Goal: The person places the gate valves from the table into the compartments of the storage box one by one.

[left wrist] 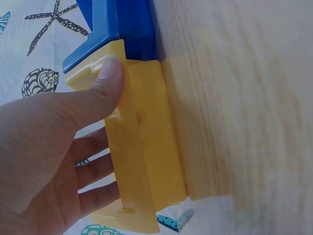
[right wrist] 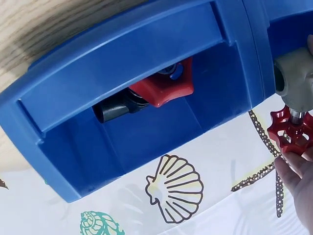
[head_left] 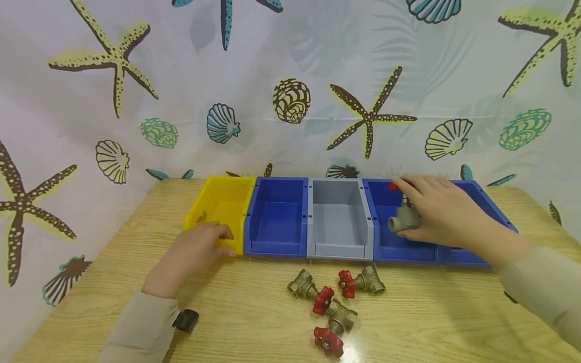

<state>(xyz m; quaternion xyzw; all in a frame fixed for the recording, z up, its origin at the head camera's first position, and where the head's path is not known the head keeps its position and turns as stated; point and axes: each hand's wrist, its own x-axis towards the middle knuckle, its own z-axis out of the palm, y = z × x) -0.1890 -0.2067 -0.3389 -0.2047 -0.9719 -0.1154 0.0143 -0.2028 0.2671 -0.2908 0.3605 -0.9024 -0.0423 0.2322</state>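
My left hand grips the front lip of the yellow bin at the row's left end. In the left wrist view, the thumb lies on that lip and the other fingers reach behind it. With my right hand I hold a grey valve with a red handwheel over the blue bin second from the right. The right wrist view shows fingertips at the handwheel. Three brass valves with red handwheels lie on the table before the bins.
In the rightmost blue bin lies a dark valve with a red handle. Another blue bin and a grey bin stand mid-row. The wooden table ends at a patterned curtain.
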